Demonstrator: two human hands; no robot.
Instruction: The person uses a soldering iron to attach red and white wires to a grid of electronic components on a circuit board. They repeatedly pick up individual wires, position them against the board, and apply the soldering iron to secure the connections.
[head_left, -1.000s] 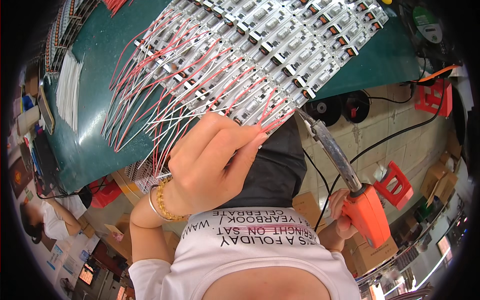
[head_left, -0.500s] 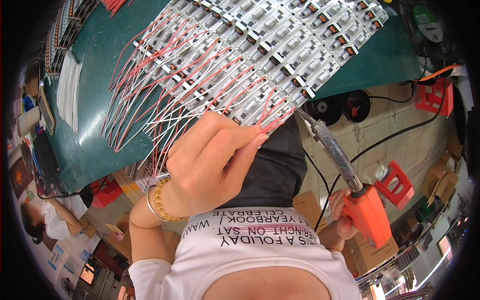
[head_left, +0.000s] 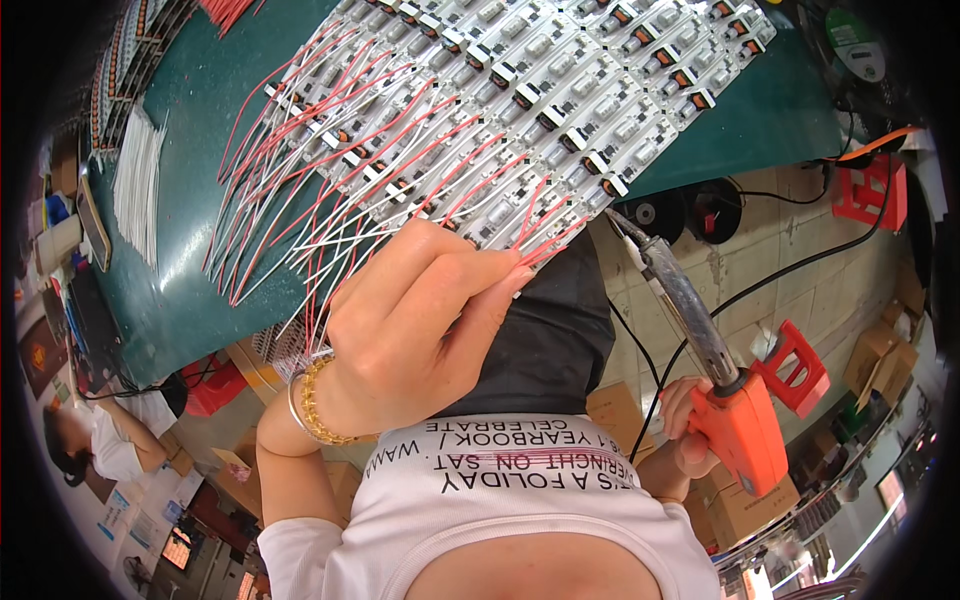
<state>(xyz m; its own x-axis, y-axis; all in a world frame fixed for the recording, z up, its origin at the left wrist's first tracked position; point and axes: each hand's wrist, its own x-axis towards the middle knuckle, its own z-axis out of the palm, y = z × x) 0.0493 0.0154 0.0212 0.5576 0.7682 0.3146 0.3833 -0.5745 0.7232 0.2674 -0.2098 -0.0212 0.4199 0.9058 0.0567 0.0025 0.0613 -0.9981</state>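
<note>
My left hand (head_left: 420,310) pinches the red wires (head_left: 548,248) at the near corner of a large panel of circuit boards (head_left: 540,90). The panel is white, with rows of small black, orange and silver parts. Many red and white wires (head_left: 290,190) trail from its left side, some passing behind my left hand. In my right hand (head_left: 688,430) is a soldering gun (head_left: 745,430) with an orange handle and a long metal barrel. Its tip points up and left, close to the panel's near right corner and apart from the wires I pinch.
A green table (head_left: 175,300) carries the panel. On it at left lie a bundle of white wires (head_left: 138,185) and a phone-like slab (head_left: 92,225). Red stools (head_left: 793,372) and black spools (head_left: 712,212) stand on the floor at right. Another person (head_left: 110,440) sits at far left.
The soldering gun has shifted slightly right, its tip moving a little away from the pinched wires. My left hand keeps its pinch, almost unmoved.
</note>
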